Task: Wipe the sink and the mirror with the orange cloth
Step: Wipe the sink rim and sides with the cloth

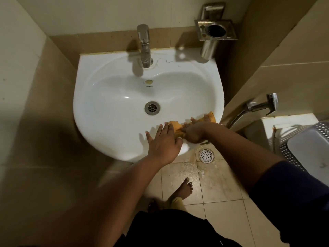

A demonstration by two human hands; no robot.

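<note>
A white wall-hung sink (99, 97) fills the middle of the head view, with a chrome tap (144, 47) at its back and a drain (152, 108) in the basin. An orange cloth (210, 118) lies bunched along the sink's front right rim. My right hand (193, 133) is closed on the cloth's middle. My left hand (162, 141) lies flat on the front rim with fingers spread, its thumb side touching the cloth's left end (175, 126). No mirror is in view.
A steel holder (215, 31) hangs on the wall behind the sink at right. A hand spray (261, 106) sticks out at right above a white cistern and a grey perforated basket (309, 145). The tiled floor has a round drain (206, 155); bare feet stand below.
</note>
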